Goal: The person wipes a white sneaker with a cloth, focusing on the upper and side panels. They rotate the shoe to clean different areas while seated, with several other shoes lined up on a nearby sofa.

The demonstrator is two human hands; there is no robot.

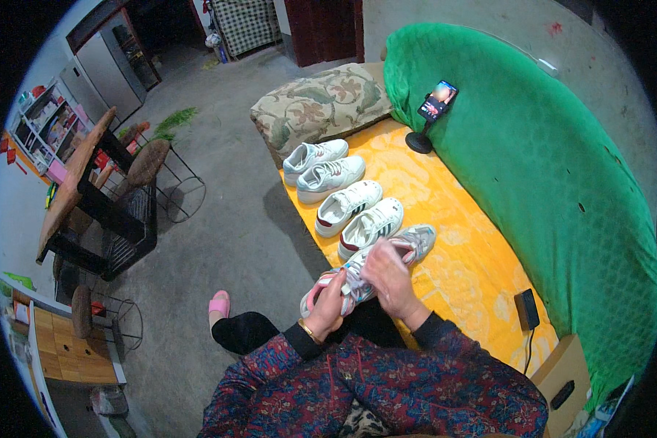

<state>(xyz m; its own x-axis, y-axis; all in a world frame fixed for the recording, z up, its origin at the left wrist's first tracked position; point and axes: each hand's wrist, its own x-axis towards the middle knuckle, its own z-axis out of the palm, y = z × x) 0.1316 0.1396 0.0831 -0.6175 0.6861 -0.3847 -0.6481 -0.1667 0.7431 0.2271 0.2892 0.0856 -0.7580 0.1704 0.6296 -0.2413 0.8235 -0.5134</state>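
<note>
My left hand (327,307) grips a white and grey sneaker (317,287) with a pink lining, holding it above my lap. Over that sneaker's laces is my right hand (387,276), blurred and with curled fingers; whether it pinches a lace cannot be made out. A similar grey sneaker (422,239) with pink trim lies just beyond the right hand, partly hidden by it. Farther along the sofa stand two white sneakers (375,219) with dark stripes and red heels. Past them is a pair of white sneakers (331,178) with pale grey-blue heels.
A yellow patterned cover (465,268) lies on the sofa seat, beside a green-draped backrest (525,148). A phone (438,101) stands on a round-based holder (419,142). A black adapter (526,309) with a cable and a cardboard box (564,378) are at right. A wooden table (76,180) and stools (149,161) stand left.
</note>
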